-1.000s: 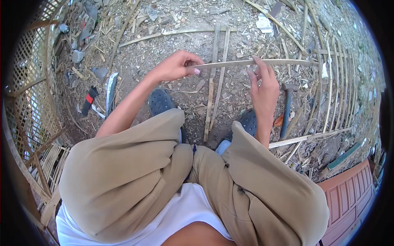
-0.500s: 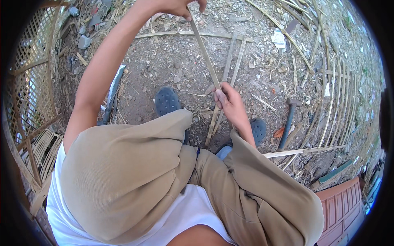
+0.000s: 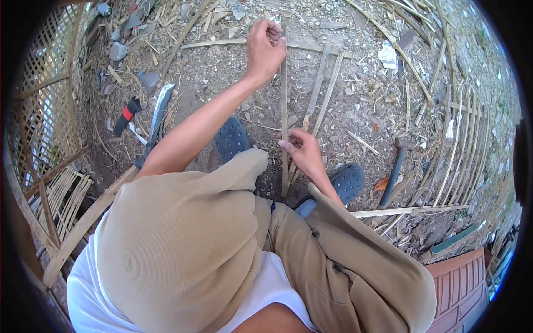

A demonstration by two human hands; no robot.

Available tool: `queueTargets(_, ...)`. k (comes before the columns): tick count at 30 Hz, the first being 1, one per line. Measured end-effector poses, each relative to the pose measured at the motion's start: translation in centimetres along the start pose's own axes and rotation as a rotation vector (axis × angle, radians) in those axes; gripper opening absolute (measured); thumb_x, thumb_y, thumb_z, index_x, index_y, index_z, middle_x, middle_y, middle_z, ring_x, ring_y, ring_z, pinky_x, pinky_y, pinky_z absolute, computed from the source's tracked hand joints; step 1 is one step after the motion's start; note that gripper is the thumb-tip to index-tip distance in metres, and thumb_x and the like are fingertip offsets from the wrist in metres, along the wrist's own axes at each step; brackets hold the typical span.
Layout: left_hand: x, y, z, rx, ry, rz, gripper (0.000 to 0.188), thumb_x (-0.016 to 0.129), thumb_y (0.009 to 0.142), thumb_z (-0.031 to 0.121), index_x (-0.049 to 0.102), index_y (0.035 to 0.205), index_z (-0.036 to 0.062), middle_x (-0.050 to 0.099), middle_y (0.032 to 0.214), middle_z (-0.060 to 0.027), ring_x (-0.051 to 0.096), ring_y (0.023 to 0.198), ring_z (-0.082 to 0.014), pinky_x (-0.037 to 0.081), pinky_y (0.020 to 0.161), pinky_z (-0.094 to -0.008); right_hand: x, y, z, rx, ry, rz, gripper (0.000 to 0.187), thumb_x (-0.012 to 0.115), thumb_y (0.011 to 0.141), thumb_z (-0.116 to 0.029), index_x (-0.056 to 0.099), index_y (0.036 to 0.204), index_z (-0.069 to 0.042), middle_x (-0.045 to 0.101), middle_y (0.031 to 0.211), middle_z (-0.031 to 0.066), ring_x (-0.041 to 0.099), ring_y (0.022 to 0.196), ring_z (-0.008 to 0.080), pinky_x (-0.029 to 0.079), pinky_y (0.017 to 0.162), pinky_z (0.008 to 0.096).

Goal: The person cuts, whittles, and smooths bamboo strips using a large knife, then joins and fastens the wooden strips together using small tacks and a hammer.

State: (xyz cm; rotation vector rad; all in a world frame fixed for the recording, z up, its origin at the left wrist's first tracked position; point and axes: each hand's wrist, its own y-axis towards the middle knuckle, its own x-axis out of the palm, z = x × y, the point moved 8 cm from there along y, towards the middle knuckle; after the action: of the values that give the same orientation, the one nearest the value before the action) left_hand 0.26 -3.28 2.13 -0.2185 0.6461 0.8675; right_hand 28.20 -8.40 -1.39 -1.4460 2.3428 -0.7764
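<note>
A long thin bamboo strip (image 3: 284, 94) stands lengthwise before me, almost straight in line with my body. Near its far end, my left hand (image 3: 265, 51) pinches it between thumb and fingers. My right hand (image 3: 305, 154) is closed on its nearer part with thumb and forefinger. Two more strips lie just to the right, one wider (image 3: 317, 83) and one narrower (image 3: 331, 91). Their far ends rest at a crosswise strip (image 3: 236, 42) on the ground. The near ends of these strips run together below my right hand, where I cannot tell them apart.
A hammer (image 3: 397, 169) lies right of my clog (image 3: 348, 182), beside a slatted bamboo frame (image 3: 458, 150). On the left are a long blade (image 3: 160, 111), a black-and-red object (image 3: 127, 115) and a lattice panel (image 3: 50, 100). A reddish-brown panel (image 3: 458, 288) lies lower right.
My left hand has come down and right along with the strip's far end, turning the strip from slanted to nearly straight ahead. My right hand stays near its lower part, shifted slightly.
</note>
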Motion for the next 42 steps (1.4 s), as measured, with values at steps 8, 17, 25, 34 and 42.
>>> queueTargets(8, 4.7, -1.3, -3.7, -0.483, -0.928, -0.457, 0.022, 0.068, 0.107, 0.021, 0.066, 0.122, 0.0038, 0.074, 0.112, -0.01, 0.07, 0.1, -0.0193, 0.06, 0.085, -0.0351, -0.8, -0.1, -1.5, -0.121, -0.263, 0.068, 0.028, 0.091, 0.081, -0.007, 0.075, 0.1, 0.006, 0.073, 0.09, 0.0181, 0.073, 0.076, 0.0282, 0.058, 0.071, 0.0395)
queueTargets(17, 5.2, -1.7, -3.0, -0.465, -1.085, -0.506, 0.021, 0.071, 0.106, 0.018, 0.07, 0.122, 0.0052, 0.075, 0.112, -0.0061, 0.07, 0.101, -0.0166, 0.059, 0.088, -0.034, -0.5, -0.4, -1.0, -0.117, -0.305, 0.045, 0.029, 0.093, 0.077, -0.009, 0.071, 0.088, 0.007, 0.073, 0.081, 0.0198, 0.074, 0.074, 0.0303, 0.058, 0.07, 0.0405)
queueTargets(25, 5.0, -1.6, -3.1, -0.424, -1.0, -0.562, 0.026, 0.072, 0.105, 0.015, 0.07, 0.127, 0.0018, 0.074, 0.112, -0.0072, 0.071, 0.1, -0.0151, 0.06, 0.09, -0.0329, -0.5, -0.6, -1.5, -0.136, -0.369, 0.054, 0.033, 0.096, 0.075, -0.01, 0.069, 0.086, 0.007, 0.072, 0.077, 0.0184, 0.072, 0.071, 0.0277, 0.057, 0.067, 0.0389)
queueTargets(34, 4.4, -1.8, -1.9, -0.419, -1.052, -0.596, 0.031, 0.067, 0.107, 0.012, 0.067, 0.133, -0.0046, 0.074, 0.118, -0.012, 0.073, 0.105, -0.0194, 0.061, 0.1, -0.0346, -0.7, -0.8, -2.1, -0.138, -0.38, 0.072, 0.042, 0.098, 0.072, -0.013, 0.061, 0.08, 0.006, 0.065, 0.075, 0.0185, 0.066, 0.067, 0.0326, 0.053, 0.065, 0.0425)
queueTargets(42, 5.5, -2.9, -1.4, -0.448, -1.071, -0.646, 0.044, 0.061, 0.111, 0.03, 0.06, 0.141, -0.0019, 0.07, 0.125, -0.0151, 0.07, 0.116, -0.0249, 0.06, 0.105, -0.0412, -1.1, -1.0, -3.2, -0.162, -0.35, 0.159, 0.041, 0.095, 0.075, -0.011, 0.056, 0.079, 0.004, 0.06, 0.074, 0.015, 0.06, 0.064, 0.028, 0.05, 0.063, 0.0418)
